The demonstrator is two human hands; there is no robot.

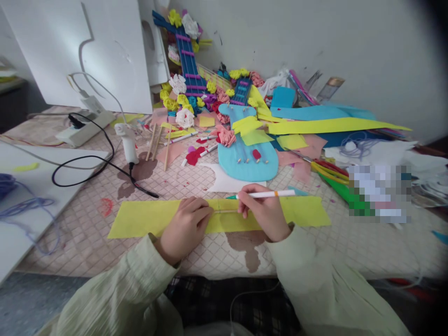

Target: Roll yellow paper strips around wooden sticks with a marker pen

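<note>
A long strip of yellow crepe paper [308, 212] lies flat along the table's front, beneath both hands. My left hand [187, 224] rests on it with curled fingers, closed over one end of a thin wooden stick [225, 211]. Across the strip, by the left fingertips, runs a faint dark line. My right hand [264, 210] pinches a white marker [285, 193] with an orange band, its back end pointing right. The stick's other end reaches the right fingertips; whether they touch it is hard to tell. Just beyond the strip lies a light-blue guitar-shaped cutout [231, 161].
A glue gun [129, 144] with a black cable stands left, near a power strip [86, 128]. Loose wooden sticks [153, 142], paper flowers [185, 118] and a decorated blue guitar neck [189, 65] fill the back. Yellow-handled scissors [329, 171] lie right; purple yarn [26, 210] lies left.
</note>
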